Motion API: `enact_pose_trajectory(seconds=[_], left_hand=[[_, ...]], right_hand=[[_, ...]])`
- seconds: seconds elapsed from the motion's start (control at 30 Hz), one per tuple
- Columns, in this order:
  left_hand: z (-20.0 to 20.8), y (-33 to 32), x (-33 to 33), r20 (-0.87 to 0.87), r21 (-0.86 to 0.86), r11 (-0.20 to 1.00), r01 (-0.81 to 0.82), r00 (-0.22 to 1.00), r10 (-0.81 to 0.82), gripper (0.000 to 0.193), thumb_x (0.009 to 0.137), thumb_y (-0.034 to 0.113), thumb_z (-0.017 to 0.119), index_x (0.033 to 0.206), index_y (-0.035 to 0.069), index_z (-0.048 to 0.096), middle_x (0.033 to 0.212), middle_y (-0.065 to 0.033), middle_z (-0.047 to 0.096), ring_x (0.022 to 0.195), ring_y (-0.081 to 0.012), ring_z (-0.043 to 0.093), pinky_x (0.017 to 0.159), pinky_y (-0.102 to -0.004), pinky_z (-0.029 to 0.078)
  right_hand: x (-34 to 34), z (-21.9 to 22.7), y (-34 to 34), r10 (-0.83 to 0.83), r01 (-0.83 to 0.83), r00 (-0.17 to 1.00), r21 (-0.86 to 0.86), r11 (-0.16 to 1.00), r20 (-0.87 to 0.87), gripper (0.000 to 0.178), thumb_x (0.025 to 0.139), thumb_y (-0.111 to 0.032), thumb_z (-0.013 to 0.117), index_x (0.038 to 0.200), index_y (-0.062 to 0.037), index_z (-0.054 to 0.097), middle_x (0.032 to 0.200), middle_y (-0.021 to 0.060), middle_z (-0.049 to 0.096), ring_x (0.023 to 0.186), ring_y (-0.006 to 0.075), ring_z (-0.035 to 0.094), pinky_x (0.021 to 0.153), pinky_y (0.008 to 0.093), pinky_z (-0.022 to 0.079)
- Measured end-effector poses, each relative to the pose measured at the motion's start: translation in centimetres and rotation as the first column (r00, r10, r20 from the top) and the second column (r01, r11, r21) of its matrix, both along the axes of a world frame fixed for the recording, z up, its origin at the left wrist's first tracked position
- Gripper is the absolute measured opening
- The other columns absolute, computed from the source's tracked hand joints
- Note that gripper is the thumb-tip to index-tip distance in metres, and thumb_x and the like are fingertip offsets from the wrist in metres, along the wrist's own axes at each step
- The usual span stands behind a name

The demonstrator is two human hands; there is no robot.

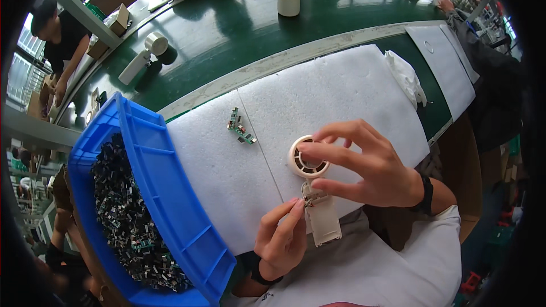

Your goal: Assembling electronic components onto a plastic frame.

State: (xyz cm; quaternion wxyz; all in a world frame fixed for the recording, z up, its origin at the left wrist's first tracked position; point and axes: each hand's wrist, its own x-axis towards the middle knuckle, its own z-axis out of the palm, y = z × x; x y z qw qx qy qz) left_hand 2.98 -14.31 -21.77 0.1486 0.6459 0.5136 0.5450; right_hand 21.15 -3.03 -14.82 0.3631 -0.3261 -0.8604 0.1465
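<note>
A cream handheld fan (325,222) lies on the white foam sheet near my body, its round head (293,162) pointing away from me. The handle is uncovered near the neck, where small wires and parts (310,198) show. My right hand (369,167) spans the head, with fingertips on its rim and front and the thumb near the neck. At the left side of the neck, my left hand (281,239) pinches thumb and fingertip together. Whatever is in that pinch is too small to make out. Green circuit boards (241,128) lie farther up the foam.
A blue bin (170,176) full of small circuit boards stands at my left. Beyond the foam sheet (335,85) runs a green conveyor (227,34) carrying other fans, including one upright (289,3) and one lying down (142,57). A white plastic bag (405,77) sits at the right. Other people work around the line.
</note>
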Motion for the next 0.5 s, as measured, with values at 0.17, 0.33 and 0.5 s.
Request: enact_pose_trajectory(seconds=[0.17, 0.33, 0.5], left_hand=[[-0.2, 0.5, 0.3, 0.090, 0.041, 0.997, -0.070, 0.994, 0.066, 0.033, 0.083, -0.011, 0.069, 0.116, -0.003, 0.068, 0.106, -0.0214, 0.070, 0.094, -0.0303, 0.071, 0.082, -0.0354, 0.059], [-0.3, 1.1, 0.7, 0.174, 0.070, 0.980, -0.187, 0.969, 0.173, 0.034, 0.084, -0.007, 0.070, 0.117, -0.002, 0.066, 0.111, -0.0203, 0.069, 0.098, -0.0320, 0.069, 0.085, -0.0357, 0.057], [0.0, 0.3, 0.5, 0.125, 0.054, 0.993, -0.105, 0.987, 0.098, 0.032, 0.083, -0.005, 0.072, 0.115, 0.000, 0.067, 0.113, -0.0188, 0.068, 0.099, -0.0318, 0.068, 0.086, -0.0364, 0.056]], right_hand=[[-0.6, 1.0, 7.0, 0.403, -0.356, 0.909, -0.308, 0.882, 0.104, 0.048, 0.083, -0.029, 0.084, 0.127, -0.0138, 0.071, 0.111, 0.0095, 0.071, 0.092, 0.0217, 0.067, 0.071, 0.0293, 0.055], [-1.2, 2.7, 18.5, 0.342, -0.141, 0.908, -0.593, 0.793, 0.242, 0.051, 0.091, -0.046, 0.074, 0.130, -0.0135, 0.069, 0.118, 0.0080, 0.072, 0.094, 0.0166, 0.067, 0.070, 0.0291, 0.056], [-5.5, -1.6, 25.2, -0.153, 0.323, 0.893, -0.369, 0.871, 0.423, 0.052, 0.093, -0.044, 0.068, 0.136, -0.0144, 0.064, 0.115, 0.0102, 0.073, 0.095, 0.0234, 0.069, 0.077, 0.0366, 0.057]])
